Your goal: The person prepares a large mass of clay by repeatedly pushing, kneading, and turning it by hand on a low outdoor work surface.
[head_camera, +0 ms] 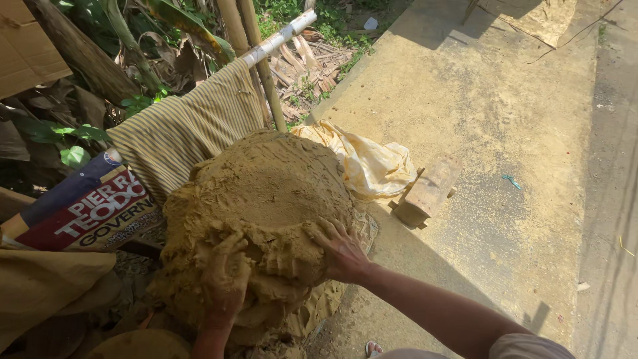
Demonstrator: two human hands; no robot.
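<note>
Both hands, left hand (224, 276) and right hand (341, 251), press spread fingers into the clay mound (266, 193) (wet, yellowish), gripping nothing

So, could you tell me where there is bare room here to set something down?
The concrete floor lies bare right of the wooden block and yellow cloth. It is crowded around the clay mound, which both the left hand and right hand press, beside the striped cloth.
</note>
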